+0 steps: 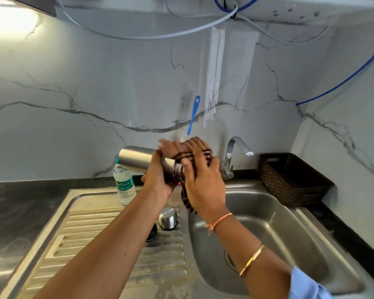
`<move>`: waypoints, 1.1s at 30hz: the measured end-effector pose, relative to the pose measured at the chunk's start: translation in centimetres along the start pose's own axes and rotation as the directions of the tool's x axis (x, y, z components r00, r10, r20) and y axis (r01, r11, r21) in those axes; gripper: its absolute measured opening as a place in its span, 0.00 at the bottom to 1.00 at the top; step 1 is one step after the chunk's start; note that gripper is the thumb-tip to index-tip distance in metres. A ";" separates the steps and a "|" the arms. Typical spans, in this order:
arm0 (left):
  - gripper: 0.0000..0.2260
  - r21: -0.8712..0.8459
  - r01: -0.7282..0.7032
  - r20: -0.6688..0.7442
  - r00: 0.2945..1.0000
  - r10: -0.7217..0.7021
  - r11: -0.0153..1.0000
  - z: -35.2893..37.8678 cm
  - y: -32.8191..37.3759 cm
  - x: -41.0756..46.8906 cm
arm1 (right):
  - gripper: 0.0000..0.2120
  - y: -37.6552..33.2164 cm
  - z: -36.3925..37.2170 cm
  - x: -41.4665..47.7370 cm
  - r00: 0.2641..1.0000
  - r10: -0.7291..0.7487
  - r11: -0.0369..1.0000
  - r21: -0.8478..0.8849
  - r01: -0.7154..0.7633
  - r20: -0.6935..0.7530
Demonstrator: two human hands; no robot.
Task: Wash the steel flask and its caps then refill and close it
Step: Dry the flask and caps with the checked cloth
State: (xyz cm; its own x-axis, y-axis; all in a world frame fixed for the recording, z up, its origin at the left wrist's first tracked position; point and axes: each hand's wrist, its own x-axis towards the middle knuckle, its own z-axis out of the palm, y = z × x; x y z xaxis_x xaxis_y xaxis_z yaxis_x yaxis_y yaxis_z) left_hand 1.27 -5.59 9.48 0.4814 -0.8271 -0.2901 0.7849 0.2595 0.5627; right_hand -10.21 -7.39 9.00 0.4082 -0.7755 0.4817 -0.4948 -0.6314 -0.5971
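1. Lying on its side above the sink [268,216], the steel flask [136,159] is a smooth matte cylinder; the left hand [158,178] is wrapped around it.
2. The right hand [201,182] presses a brown striped cloth [194,152] on its threaded neck.
3. A domed steel cap [168,217] and a black cap [152,232] stand on the ridged drainboard [91,229].

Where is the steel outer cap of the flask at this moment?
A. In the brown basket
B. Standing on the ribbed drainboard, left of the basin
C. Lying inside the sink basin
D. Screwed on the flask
B: the steel cap stands on the drainboard, while the left hand holds the flask with its neck bare.
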 end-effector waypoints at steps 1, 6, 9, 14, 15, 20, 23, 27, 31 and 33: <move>0.28 -0.002 -0.023 -0.054 0.998 0.023 1.000 -0.2 0.1 0.1 | 0.23 0.3 -0.2 0.6 0.996 0.081 0.977 0.196 -0.088 0.045; 0.26 0.126 -0.047 -0.035 0.998 0.052 0.991 -0.8 0.7 -0.2 | 0.14 1.4 -0.3 1.8 0.963 0.094 0.828 0.517 -0.217 0.253; 0.21 0.161 -0.020 0.087 0.996 0.006 0.987 -0.9 1.2 -0.5 | 0.17 0.9 -0.4 1.3 0.989 -0.109 0.969 0.231 0.083 0.104; 0.15 0.258 -0.006 0.224 0.973 -0.054 0.966 -1.2 2.3 -1.0 | 0.23 -0.6 -1.9 2.2 0.930 -0.303 0.951 0.003 0.309 0.208; 0.14 0.270 -0.006 0.246 0.967 -0.063 0.963 -1.1 2.6 -1.3 | 0.23 -0.7 -1.8 2.5 0.924 -0.311 0.949 0.023 0.314 0.222; 0.34 0.413 -0.065 0.305 0.950 -0.071 0.909 -1.4 4.2 -1.9 | 0.20 -0.9 -0.8 5.1 0.917 -0.231 0.944 0.302 0.131 0.326; 0.48 0.566 -0.114 0.303 0.950 -0.078 0.816 -1.8 4.0 -2.6 | 0.20 0.0 -0.8 7.5 0.951 -0.130 0.945 0.324 0.033 0.282; 0.44 0.749 -0.175 0.269 0.962 -0.052 0.639 -1.9 3.1 -3.1 | 0.22 1.1 -1.1 9.2 0.991 -0.121 0.953 0.286 0.101 0.053; 0.24 0.795 -0.173 0.203 0.979 0.014 0.581 -2.1 2.9 -2.3 | 0.21 0.0 0.1 4.9 0.951 -0.295 0.944 -0.125 0.305 0.090; 0.20 0.840 -0.191 0.194 0.980 0.046 0.508 -2.4 2.7 -1.9 | 0.22 -0.4 1.1 3.4 0.939 -0.332 0.917 -0.202 0.343 0.089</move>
State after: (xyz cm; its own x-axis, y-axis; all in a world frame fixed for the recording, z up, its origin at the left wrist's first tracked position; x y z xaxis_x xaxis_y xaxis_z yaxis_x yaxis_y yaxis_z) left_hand 3.39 -2.09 9.70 0.4321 -0.8954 -0.1078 -0.0204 -0.1292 0.9914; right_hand -7.72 -9.78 10.18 0.6156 -0.5184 0.5935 -0.4690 -0.8463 -0.2526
